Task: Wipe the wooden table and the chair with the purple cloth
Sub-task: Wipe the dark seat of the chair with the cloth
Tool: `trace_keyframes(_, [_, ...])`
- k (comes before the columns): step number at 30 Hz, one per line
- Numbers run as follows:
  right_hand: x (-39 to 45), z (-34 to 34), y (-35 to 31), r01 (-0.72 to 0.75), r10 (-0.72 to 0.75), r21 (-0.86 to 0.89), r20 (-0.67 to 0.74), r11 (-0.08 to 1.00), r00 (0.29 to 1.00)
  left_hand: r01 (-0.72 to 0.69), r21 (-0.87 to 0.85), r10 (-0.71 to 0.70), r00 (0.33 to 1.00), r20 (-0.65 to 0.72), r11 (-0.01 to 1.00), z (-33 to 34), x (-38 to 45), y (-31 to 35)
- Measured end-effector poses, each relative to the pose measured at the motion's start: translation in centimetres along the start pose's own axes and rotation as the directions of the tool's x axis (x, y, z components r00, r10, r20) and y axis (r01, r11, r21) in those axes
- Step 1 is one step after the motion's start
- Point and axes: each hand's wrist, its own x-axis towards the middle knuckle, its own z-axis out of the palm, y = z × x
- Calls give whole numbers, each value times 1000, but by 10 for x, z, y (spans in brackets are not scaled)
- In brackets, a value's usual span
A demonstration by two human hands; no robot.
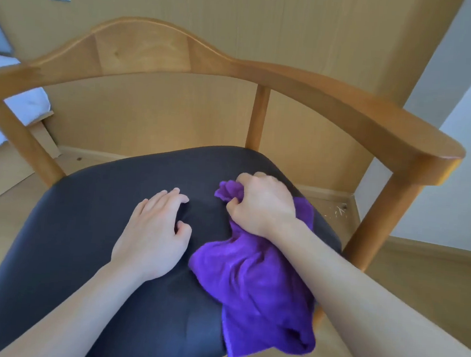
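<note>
A wooden chair [143, 50] with a curved backrest, armrests and a dark padded seat [84, 222] fills the view. The purple cloth [259, 287] lies bunched on the right side of the seat and hangs over its front right edge. My right hand [260, 205] is clenched on the cloth's upper end and presses it onto the seat. My left hand [154, 234] rests flat on the middle of the seat, fingers spread, holding nothing. The wooden table is not in view.
A light wooden panel [296, 36] stands close behind the chair. White bedding [29, 103] shows at the left, a pale wall [454, 181] at the right. Wooden floor [419, 266] runs beside the chair, with small debris [339, 210] in the corner.
</note>
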Motion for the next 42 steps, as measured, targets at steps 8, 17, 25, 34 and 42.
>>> trace_keyframes(8, [-41,4,-30,133,-131,12,-108,991,986,1,-17,0,1000,21,1000,-7,-4,2])
trace_keyframes(17, [86,5,50,-529,544,190,-32,827,839,7,-21,-8,999,-45,1000,2,-3,-3])
trace_keyframes(25, [23,4,-18,-104,98,102,65,989,993,-6,-7,6,1000,-21,1000,2,-3,-2])
trace_keyframes(34, [-17,-3,-11,-98,143,218,-201,971,969,-22,-29,21,1000,-22,999,1,-5,0])
trace_keyframes(42, [75,8,30,-474,504,343,1,811,864,2,-70,-9,996,-92,998,2,-5,1])
